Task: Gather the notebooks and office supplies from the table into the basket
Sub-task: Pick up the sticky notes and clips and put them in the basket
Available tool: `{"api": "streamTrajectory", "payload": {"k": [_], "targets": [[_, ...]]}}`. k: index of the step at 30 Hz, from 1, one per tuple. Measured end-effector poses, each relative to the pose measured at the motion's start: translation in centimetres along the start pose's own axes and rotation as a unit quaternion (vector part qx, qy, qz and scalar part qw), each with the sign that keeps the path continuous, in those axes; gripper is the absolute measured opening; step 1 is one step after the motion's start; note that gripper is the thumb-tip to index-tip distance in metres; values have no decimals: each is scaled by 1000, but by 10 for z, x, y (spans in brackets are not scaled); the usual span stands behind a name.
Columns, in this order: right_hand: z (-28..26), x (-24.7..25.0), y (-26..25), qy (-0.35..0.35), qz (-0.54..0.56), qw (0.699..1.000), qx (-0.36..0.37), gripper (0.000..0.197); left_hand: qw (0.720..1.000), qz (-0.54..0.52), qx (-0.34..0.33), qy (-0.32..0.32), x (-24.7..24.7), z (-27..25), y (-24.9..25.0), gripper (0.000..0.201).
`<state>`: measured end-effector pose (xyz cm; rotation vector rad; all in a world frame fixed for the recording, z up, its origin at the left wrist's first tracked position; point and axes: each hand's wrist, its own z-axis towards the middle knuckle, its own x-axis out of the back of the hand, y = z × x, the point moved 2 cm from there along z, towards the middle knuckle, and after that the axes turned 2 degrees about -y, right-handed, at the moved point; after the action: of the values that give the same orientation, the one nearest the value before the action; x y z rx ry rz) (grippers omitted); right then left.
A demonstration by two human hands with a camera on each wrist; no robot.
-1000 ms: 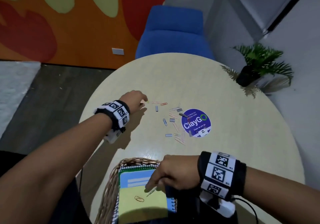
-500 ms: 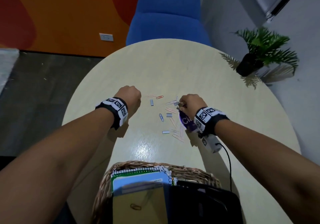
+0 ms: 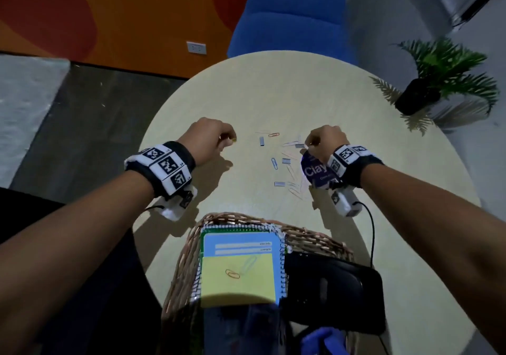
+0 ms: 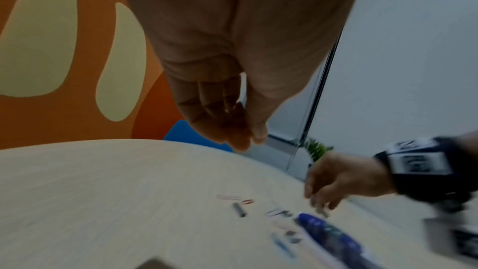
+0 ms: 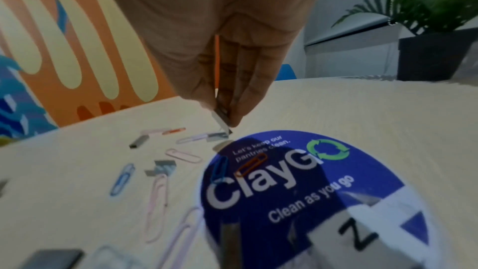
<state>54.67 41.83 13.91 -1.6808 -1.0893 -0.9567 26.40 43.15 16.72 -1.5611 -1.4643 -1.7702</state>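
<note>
From the head view the round table (image 3: 315,86) carries a scatter of paper clips and staple strips (image 3: 284,162) at its centre; the wicker basket (image 3: 189,258) sits at six o'clock, holding spiral notebooks (image 3: 241,245), a yellow pad (image 3: 238,283) with two clips on it, and a black object (image 3: 331,291); the left hand (image 3: 210,138) hovers at nine o'clock of the scatter, fingers curled round something small and yellow; the right hand (image 3: 323,141) is at three o'clock, over a blue sticker (image 3: 315,173).

In the left wrist view the left hand's fingers (image 4: 214,116) curl against the thumb; what they pinch is too dark to tell; the view is blurred.

In the right wrist view the right hand (image 5: 220,69) pinches a staple strip (image 5: 222,122) at the sticker's twelve o'clock edge, just above the table; an orange clip (image 5: 217,62) is tucked between its fingers; a potted plant (image 5: 434,28) stands at two o'clock.
</note>
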Motion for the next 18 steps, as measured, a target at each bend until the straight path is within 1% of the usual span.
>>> {"api": "streamTrajectory", "payload": {"k": [3, 6, 8, 10, 12, 14, 16, 18], "targets": [[-17, 10, -2, 7, 68, 998, -9, 15, 997, -44, -37, -55, 7, -56, 25, 15], [-36, 21, -12, -2, 112, 994, 10, 13, 990, -62, -59, -109, -2, -107, 45, 15], [-53, 26, -23, -37, 165, 985, 30, 17, 985, -63, -58, -151, -18, -134, 52, 17], [-75, 27, -38, -102, 234, 965, 55, 21, 981, -59, -46, -181, -34, -151, 51, 25], [-103, 21, -56, -192, 298, 931, 84, 18, 984, -54, -33, -166, -44, -162, 44, 30], [-129, 11, -73, -261, 305, 909, 111, 16, 992, -62, -2, -113, -40, -167, 32, 31], [-148, -1, -83, -300, 285, 900, 135, 18, 993, -97, 38, -48, -28, -167, 20, 28], [-162, -12, -89, -317, 277, 894, 150, 18, 991, -118, 64, -12, -19, -165, 11, 26]]}}
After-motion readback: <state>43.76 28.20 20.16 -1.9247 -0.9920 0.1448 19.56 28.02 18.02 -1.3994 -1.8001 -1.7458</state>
